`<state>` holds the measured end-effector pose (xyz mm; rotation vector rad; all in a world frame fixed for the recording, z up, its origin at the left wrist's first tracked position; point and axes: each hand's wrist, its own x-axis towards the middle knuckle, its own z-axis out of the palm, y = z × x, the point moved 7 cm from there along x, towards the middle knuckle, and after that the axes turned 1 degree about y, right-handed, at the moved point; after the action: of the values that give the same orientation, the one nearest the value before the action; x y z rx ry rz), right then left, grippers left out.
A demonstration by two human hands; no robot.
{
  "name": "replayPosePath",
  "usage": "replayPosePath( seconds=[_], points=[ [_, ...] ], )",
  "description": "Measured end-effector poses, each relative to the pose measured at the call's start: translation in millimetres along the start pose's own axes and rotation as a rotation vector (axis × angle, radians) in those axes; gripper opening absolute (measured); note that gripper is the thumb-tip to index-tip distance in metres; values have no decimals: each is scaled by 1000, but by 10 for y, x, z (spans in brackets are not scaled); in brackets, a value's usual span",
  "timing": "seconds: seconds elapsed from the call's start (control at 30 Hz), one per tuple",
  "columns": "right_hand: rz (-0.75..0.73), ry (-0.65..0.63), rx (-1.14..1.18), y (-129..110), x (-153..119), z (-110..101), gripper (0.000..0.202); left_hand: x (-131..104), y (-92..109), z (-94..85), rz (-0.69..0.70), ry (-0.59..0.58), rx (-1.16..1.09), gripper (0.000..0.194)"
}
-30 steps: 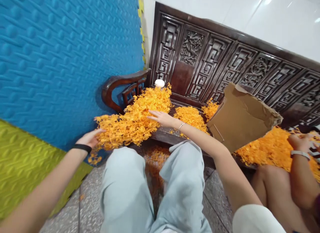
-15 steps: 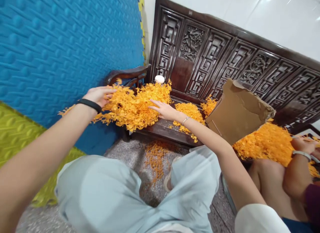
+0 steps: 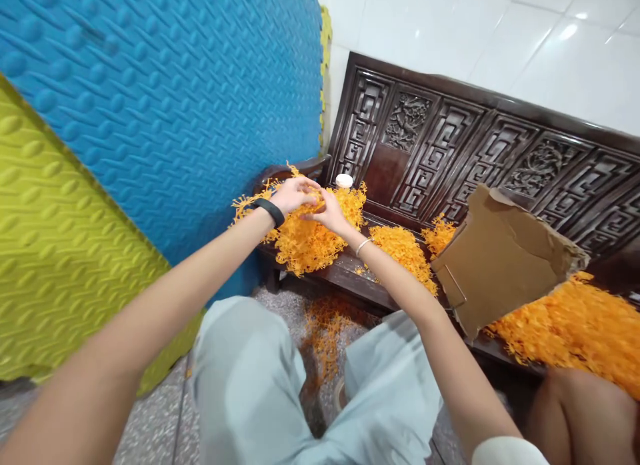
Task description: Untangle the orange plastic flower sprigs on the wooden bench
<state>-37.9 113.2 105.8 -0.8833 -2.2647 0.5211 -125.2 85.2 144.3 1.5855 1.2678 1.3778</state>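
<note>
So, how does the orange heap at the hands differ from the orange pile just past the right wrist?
The heap is larger; the pile is smaller. The heap sits at the bench's left end; the pile sits farther right, nearer the cardboard. The left hand and right hand are at the heap; neither is at the pile. Both are orange and stringy.

Both bare arms [image 3: 185, 288] stretch forward, left hand [image 3: 293, 196] and right hand [image 3: 332, 215] close together, fingers bent, above the dark wooden bench's [image 3: 351, 278] left end.
</note>
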Motion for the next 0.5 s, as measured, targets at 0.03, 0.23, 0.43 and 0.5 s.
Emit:
replayPosePath(
  seconds=[0.03, 0.23, 0.43, 0.5],
  points=[
    [52, 59, 16, 48, 29, -69, 63, -16, 40, -4, 49, -10, 46, 33],
    [190, 269, 346, 199, 79, -455, 20, -194, 141, -227, 183, -7, 258, 53],
    [182, 408, 479, 166, 151, -691, 15, -282, -118, -255, 153, -47, 525, 89],
    [174, 400, 463, 89, 198, -698, 15, -292, -270, -120, 129, -130, 522, 99]
  ],
)
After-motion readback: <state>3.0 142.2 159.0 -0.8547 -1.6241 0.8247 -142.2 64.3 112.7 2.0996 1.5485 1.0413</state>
